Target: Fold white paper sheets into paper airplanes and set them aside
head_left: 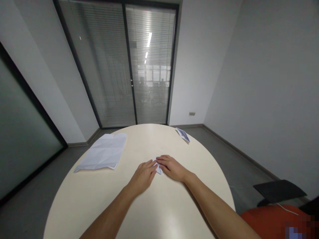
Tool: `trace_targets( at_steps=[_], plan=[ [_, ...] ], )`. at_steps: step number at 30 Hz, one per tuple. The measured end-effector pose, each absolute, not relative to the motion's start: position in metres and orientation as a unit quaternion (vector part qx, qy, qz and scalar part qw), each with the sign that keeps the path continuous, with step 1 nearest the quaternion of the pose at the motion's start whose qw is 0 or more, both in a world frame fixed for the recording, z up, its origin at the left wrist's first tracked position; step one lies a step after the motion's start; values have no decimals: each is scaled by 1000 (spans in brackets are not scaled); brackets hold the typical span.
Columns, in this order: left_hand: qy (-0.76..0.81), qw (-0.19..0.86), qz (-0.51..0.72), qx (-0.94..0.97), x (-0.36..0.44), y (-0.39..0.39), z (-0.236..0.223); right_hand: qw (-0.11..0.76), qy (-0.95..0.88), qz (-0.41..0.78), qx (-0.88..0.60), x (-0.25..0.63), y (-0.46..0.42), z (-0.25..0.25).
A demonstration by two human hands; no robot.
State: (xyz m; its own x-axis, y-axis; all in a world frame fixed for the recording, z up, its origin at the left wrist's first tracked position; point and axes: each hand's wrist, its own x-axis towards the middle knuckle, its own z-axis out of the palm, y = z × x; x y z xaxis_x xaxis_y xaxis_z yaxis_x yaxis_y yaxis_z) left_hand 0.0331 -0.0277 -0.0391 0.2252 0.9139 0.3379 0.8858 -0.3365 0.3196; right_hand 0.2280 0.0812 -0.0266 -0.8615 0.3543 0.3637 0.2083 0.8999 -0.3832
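A small folded piece of white paper [158, 168] lies on the round cream table [149, 205], mostly hidden under my hands. My left hand [144, 174] rests flat on the table with its fingers stretched onto the paper's left side. My right hand [171, 167] lies over the paper's right side, fingers extended and pressed down on it. The fingertips of both hands nearly meet above the paper.
A creased, unfolded white sheet [103, 153] lies at the table's far left. A small folded paper shape [183, 134] sits at the far right edge. An orange seat [271, 219] and a dark chair [279, 191] stand to the right. Glass doors with blinds [129, 66] are beyond.
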Motion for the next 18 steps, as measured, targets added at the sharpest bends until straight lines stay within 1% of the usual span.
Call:
trace_targets(
  at_steps=[5, 8, 12, 18],
  plan=[
    [588, 42, 164, 791, 40, -33, -41, 122, -949, 192, -218, 227, 75, -28],
    [596, 39, 148, 789, 43, -36, -42, 100, -948, 202, -226, 227, 73, -29],
    [602, 33, 151, 783, 44, -36, -43, 114, -949, 204, -210, 228, 76, -28],
    [616, 11, 167, 770, 46, -34, -39, 177, -959, 170, -140, 232, 84, -17]
  ],
)
